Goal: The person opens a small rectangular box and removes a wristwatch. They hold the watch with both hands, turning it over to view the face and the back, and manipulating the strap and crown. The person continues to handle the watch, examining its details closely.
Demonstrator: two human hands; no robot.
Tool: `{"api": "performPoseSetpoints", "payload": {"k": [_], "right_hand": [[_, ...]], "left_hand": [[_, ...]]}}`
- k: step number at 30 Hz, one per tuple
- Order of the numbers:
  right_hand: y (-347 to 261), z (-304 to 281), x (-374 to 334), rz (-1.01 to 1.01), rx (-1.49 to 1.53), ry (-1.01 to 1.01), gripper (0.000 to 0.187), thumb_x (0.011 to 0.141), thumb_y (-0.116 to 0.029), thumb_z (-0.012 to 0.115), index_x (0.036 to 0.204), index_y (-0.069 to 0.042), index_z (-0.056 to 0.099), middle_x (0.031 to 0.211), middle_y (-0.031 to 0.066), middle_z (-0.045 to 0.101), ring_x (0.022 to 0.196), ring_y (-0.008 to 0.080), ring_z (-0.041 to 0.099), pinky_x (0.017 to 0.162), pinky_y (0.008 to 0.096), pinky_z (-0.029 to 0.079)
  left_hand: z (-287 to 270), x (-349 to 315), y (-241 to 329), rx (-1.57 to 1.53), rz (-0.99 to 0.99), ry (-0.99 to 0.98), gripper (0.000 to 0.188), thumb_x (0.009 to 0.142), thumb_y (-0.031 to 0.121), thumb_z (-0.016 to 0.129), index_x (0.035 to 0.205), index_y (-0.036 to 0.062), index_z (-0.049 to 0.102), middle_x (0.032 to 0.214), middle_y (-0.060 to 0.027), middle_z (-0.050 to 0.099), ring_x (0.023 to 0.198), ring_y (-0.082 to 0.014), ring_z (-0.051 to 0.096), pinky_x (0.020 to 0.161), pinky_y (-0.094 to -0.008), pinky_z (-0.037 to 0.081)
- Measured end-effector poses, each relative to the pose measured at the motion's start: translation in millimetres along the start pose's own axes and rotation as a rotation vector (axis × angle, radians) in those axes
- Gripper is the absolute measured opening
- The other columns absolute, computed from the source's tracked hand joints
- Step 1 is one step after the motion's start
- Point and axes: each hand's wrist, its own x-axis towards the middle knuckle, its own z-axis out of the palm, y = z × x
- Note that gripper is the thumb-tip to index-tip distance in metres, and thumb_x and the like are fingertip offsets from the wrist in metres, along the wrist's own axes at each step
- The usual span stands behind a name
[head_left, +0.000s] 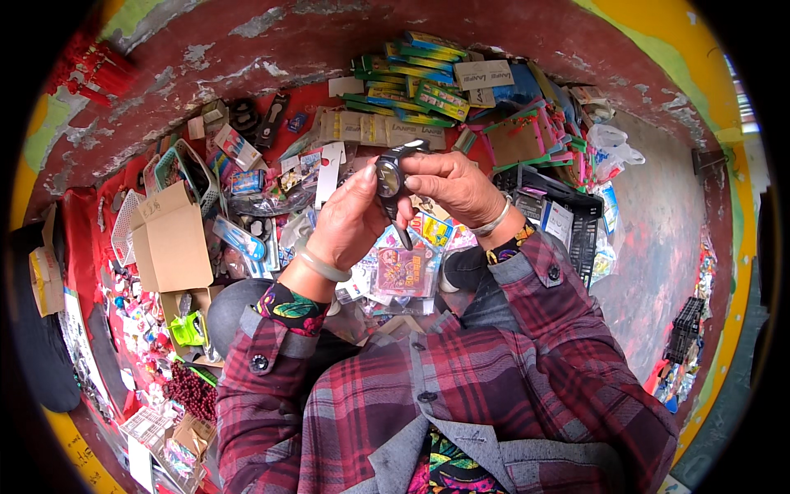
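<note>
Watch (388, 178), one, held between both hands. Left hand (347, 202) grips the case's near side; right hand (448, 179) pinches its opposite edge, probably to steady so limp a piece. Black strap, round greyish dial, tail hanging beneath the grip. Packet (405, 272) below; boxes (444, 100) beyond, seemingly stacked to save room.

We see a likely small-goods stall: stacked boxes (411, 78) beyond the fingers (431, 163), plastic baskets (125, 232) leftward, assorted packets (406, 270) below.
</note>
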Motion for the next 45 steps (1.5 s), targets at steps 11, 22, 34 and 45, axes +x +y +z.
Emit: {"api": "performPoseSetpoints", "payload": {"k": [11, 22, 34, 45], "right_hand": [[5, -2, -1, -0.015, 0.05, 0.038, 0.025, 0.088, -0.014, 0.057, 0.107, 0.003, 0.06, 0.073, 0.0101, 0.062, 0.068, 0.0201, 0.063, 0.063, 0.0322, 0.052], [7, -8, 0, 0.027, 0.207, -0.033, 0.032, 0.088, -0.011, 0.056, 0.115, 0.004, 0.055, 0.082, 0.0118, 0.062, 0.07, 0.0214, 0.061, 0.067, 0.036, 0.051], [11, -8, 2, 0.013, 0.323, -0.051, 0.031, 0.086, -0.011, 0.06, 0.113, 0.004, 0.057, 0.09, 0.0106, 0.062, 0.069, 0.0195, 0.06, 0.065, 0.0385, 0.052], [19, -11, 0, 0.06, 0.459, -0.073, 0.032, 0.084, -0.011, 0.061, 0.113, 0.002, 0.056, 0.093, 0.0099, 0.063, 0.068, 0.0204, 0.063, 0.061, 0.0405, 0.053]], "left_hand": [[-1, 3, -4, 0.065, -0.014, 0.047, 0.046, 0.096, 0.037, 0.035, 0.123, -0.0005, 0.041, 0.082, -0.0089, 0.056, 0.075, -0.0176, 0.052, 0.082, -0.0353, 0.041], [2, 2, 0, 0.062, -0.006, 0.003, 0.04, 0.097, 0.035, 0.036, 0.114, -0.0003, 0.047, 0.087, -0.0115, 0.059, 0.08, -0.0184, 0.055, 0.077, -0.0301, 0.044], [4, 3, -2, 0.032, 0.016, 0.191, 0.048, 0.097, 0.036, 0.03, 0.115, -0.0057, 0.047, 0.084, -0.0154, 0.06, 0.077, -0.023, 0.056, 0.074, -0.0331, 0.045], [9, 2, -4, 0.047, -0.007, 0.181, 0.045, 0.097, 0.035, 0.031, 0.117, -0.0034, 0.045, 0.087, -0.0135, 0.058, 0.076, -0.0211, 0.055, 0.072, -0.0322, 0.045]]}}
